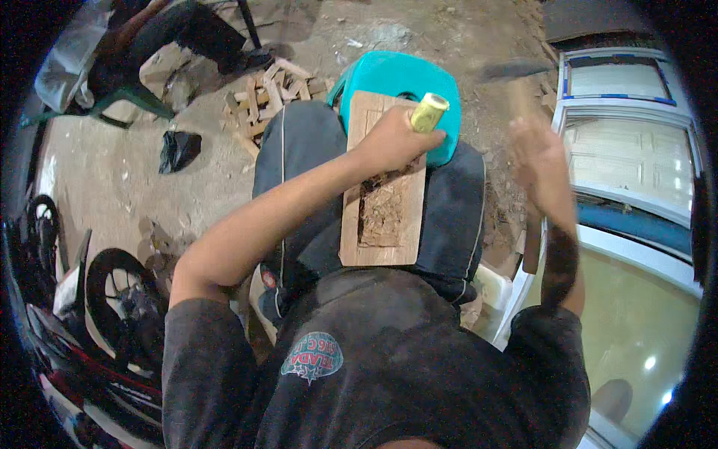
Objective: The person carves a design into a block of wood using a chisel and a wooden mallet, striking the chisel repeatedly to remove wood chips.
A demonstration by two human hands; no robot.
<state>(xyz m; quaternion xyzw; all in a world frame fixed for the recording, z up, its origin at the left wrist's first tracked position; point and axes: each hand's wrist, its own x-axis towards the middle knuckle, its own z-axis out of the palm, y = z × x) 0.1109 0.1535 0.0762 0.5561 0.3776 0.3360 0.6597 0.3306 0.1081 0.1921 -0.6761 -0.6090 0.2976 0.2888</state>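
Across my thighs and a teal plastic stool (407,71) lies a wooden board (378,258), its rectangular recess (380,213) rough and full of chips. My left hand (390,141) rests over the far half of the board, closed around the yellow handle of a chisel (430,112). The chisel's blade is hidden beneath the hand. Out to the right, my right hand (537,150) is raised and smeared by motion. It grips the light handle of a hammer, whose dark head (514,71) shows as a blur, apart from the chisel.
Wood offcuts (273,90) are heaped beyond my left knee, near a black plastic bag (179,150). White-framed panels (628,157) stand along my right side. Motorcycles (112,299) are at the left. A person (179,34) sits on a green chair at the far left.
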